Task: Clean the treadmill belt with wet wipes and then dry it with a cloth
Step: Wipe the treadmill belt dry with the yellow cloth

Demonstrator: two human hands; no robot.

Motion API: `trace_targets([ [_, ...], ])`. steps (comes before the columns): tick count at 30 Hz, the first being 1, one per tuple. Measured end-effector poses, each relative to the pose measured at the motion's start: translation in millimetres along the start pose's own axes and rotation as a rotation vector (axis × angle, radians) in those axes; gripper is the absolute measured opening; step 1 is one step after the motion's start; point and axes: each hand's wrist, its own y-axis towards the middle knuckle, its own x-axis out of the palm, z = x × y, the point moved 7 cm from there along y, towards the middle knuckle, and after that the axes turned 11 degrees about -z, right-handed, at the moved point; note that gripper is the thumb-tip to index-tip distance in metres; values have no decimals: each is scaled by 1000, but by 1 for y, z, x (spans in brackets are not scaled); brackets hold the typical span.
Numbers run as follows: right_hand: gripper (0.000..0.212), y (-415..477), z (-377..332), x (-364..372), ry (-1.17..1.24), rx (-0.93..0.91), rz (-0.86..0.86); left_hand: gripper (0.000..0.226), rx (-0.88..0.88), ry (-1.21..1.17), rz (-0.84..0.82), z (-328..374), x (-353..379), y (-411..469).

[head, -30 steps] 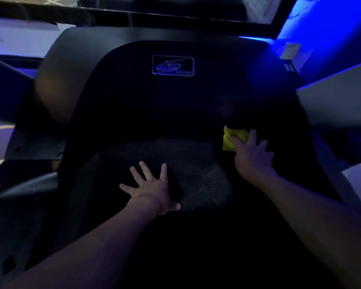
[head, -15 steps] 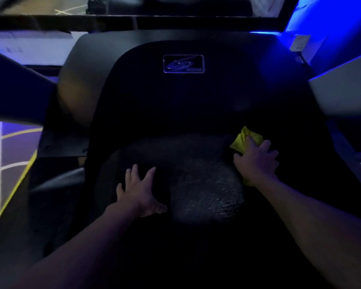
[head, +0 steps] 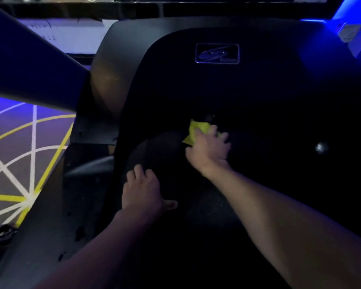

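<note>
The treadmill belt (head: pixel 206 207) lies dark beneath both arms. The right grip (head: pixel 208 148) has its fingers curled over a yellow cloth (head: pixel 196 130), pressing it on the belt's far end below the motor cover (head: pixel 217 84). The left grip (head: pixel 142 190) rests flat on the belt, holding nothing. Drying seems under way; the dim light hides how much remains.

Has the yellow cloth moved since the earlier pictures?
Yes. The yellow cloth went left: earlier right of the logo plate, now just left of it.
</note>
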Motion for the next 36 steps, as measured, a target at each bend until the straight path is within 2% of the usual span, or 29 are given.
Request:
trace_targets([
  [2,54,-11,-66,16,5,-101,-35,93,5,58,29,-7,8,-6],
  [4,50,-30,-132,40,45,-221,-85,90,82,35,15,-17,30,-3],
  [6,51,-41,-159,51,68,-256,-74,82,140,-1,58,-24,43,-1],
  [8,51,-42,-156,50,52,-351,-71,85,194,-27,51,-19,43,-6],
  [11,40,-41,-138,42,-56,-438,-32,124,172,35,-81,-3,35,-12],
  [13,38,-42,-132,38,-100,-418,-16,125,101,102,-148,0,35,-12],
  [15,39,-43,-122,37,-142,-401,-7,128,7,-9,-194,3,32,-17],
  [17,39,-38,-97,34,-163,-349,-13,129,-23,-123,-208,14,30,-21],
  [20,42,-27,-39,22,-78,-231,-50,125,171,-34,-167,68,32,-24],
  [22,47,-25,13,11,-35,-149,-65,120,222,-14,-242,106,43,-23],
  [25,55,-29,95,-5,-5,-11,-78,121,179,-53,-382,142,62,-26],
  [29,59,-56,217,-29,-145,241,-71,127,132,-36,-382,149,76,-27],
  [32,73,-75,258,-38,-242,230,-119,127,112,-59,-355,148,76,-25],
  [36,79,-94,255,-34,-226,152,-131,125,119,-68,-330,147,74,-27],
])
